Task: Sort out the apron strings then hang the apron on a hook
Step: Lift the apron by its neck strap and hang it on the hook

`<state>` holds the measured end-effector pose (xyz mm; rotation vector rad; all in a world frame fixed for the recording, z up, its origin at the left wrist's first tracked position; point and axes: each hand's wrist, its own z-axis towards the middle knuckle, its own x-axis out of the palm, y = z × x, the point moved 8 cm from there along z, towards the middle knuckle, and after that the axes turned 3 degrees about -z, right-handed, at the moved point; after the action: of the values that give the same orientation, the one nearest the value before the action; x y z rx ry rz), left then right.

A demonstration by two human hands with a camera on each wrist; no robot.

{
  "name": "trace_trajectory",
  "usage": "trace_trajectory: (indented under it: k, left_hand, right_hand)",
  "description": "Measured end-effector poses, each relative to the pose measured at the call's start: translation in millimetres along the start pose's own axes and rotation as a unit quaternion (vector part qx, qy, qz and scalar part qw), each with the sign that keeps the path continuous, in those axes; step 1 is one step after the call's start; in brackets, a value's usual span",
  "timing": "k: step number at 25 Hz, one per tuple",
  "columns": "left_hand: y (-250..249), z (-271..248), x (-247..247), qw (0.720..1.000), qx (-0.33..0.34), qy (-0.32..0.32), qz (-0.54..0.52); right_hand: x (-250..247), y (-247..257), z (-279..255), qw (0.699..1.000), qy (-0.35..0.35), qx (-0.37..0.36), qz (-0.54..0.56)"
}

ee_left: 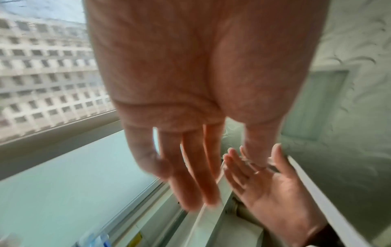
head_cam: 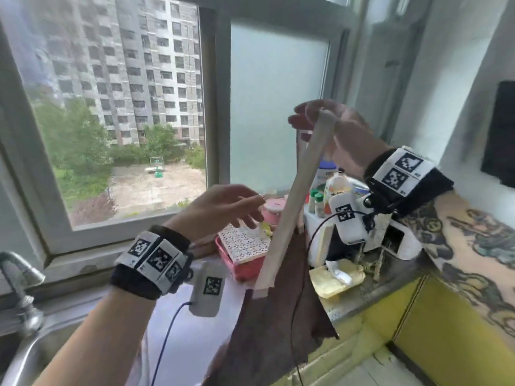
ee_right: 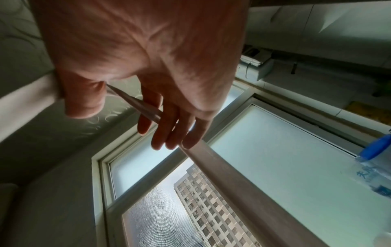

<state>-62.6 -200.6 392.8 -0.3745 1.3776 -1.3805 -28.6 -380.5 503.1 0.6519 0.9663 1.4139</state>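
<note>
So, head view first: the right hand is raised in front of the frosted window pane w/ the apron's pale strap draped over it, fingers loosely curved around the band. The strap runs down in a straight flat line to the dark brown apron, which hangs below, in front of the bench edge. The left hand is lower, near the strap but apart from it, fingers relaxed & spread, holding nothing. Bottles, a pink box and a sink tap sit around; no hook shows anywhere in this view.

Left wrist view: blurry. Left hand w/ fingers straight, slightly parted, empty. Beyond its fingertips the right hand shows palm-up, something thin lying across its fingers, prob. the strap, but too blurred to be sure.

Right wrist view: right hand has the strap passing between thumb and fingers, the band leaving on both sides; grip looks loose, more a hooked hold than a hard pinch.

Progress, as a guess: the neck strap looks straightened, so sorting is underway or nearly done. Whether the waist strings are sorted can't be told, they aren't visible. Hanging is not yet done; a hook has to be found first.
</note>
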Motion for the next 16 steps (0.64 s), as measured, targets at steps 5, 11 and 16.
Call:
trace_trajectory:
  k: [5,11,16]
  left_hand:
    - [-70,76,64,0.998,0.024,-0.05,0.015]
    - [-146,130,187,0.992,0.11,0.054,-0.01]
    - [-171,162,262,0.987,0.046,0.102,-0.119]
  right_hand:
    - [-56,49,-49,0.995,0.095,-0.028,0.013]
    - [-146,41,-108,0.982,0.167,0.043,0.075]
    - [-248,28,-159,0.983,0.063,0.048,0.163]
